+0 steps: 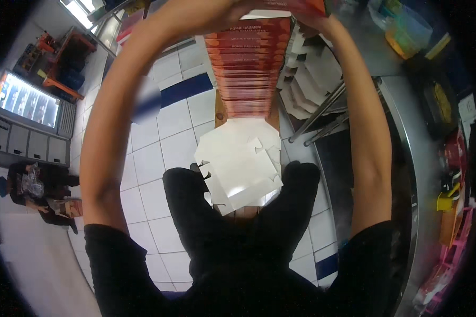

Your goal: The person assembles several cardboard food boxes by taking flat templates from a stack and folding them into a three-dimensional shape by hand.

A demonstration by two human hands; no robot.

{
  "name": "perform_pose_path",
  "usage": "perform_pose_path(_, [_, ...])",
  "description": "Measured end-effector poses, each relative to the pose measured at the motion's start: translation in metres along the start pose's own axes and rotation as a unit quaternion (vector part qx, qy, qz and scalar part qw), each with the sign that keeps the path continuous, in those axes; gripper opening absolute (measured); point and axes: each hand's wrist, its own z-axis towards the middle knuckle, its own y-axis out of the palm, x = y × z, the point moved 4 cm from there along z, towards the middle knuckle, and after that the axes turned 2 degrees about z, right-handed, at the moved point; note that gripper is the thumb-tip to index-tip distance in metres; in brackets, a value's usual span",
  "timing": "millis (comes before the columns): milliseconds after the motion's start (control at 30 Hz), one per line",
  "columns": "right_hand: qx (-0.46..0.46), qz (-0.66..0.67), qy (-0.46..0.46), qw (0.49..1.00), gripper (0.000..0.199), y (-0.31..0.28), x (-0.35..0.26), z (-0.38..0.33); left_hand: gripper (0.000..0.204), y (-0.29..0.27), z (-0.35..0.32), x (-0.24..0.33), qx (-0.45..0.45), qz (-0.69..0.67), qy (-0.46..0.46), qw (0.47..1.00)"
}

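Both my arms are raised toward the top edge of the head view. A red pizza box [296,6] sits up there, partly cut off by the edge. My right hand [316,22] grips its right side from below. At its left end, my left hand [225,8] has its fingers bent against it, partly hidden. Beneath it rises a tall stack of red pizza boxes [248,68]. White unfolded cardboard blanks [248,169] with notched edges lie between my knees, in front of the stack, on a wooden support [220,108].
White box pieces [314,79] lean right of the stack, by metal legs [322,113]. A steel counter [402,121] runs along the right, bearing a clear plastic container [407,34]. A lit display fridge [26,100] stands far left; another person [37,185] is below it. White tiles [164,153] cover the floor.
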Motion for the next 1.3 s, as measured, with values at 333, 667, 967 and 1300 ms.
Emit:
perform_pose_path(333, [-0.133, 0.375, -0.033, 0.917, 0.055, 0.007, -0.095, -0.088, 0.021, 0.023, 0.009, -0.028, -0.124, 0.060, -0.096, 0.986])
perform_pose_path(667, [-0.211, 0.380, -0.076, 0.897, 0.040, 0.008, -0.085, -0.086, 0.014, 0.050, -0.006, -0.042, -0.121, 0.204, 0.000, 0.971])
perform_pose_path(967, [-0.238, 0.401, -0.082, 0.881, 0.043, 0.008, -0.080, -0.073, 0.015, 0.051, -0.004, -0.035, -0.114, 0.219, 0.018, 0.969])
perform_pose_path(1300, [-0.225, 0.394, -0.091, 0.886, 0.037, 0.018, -0.083, -0.073, 0.016, 0.052, -0.004, -0.036, -0.141, 0.249, 0.033, 0.957])
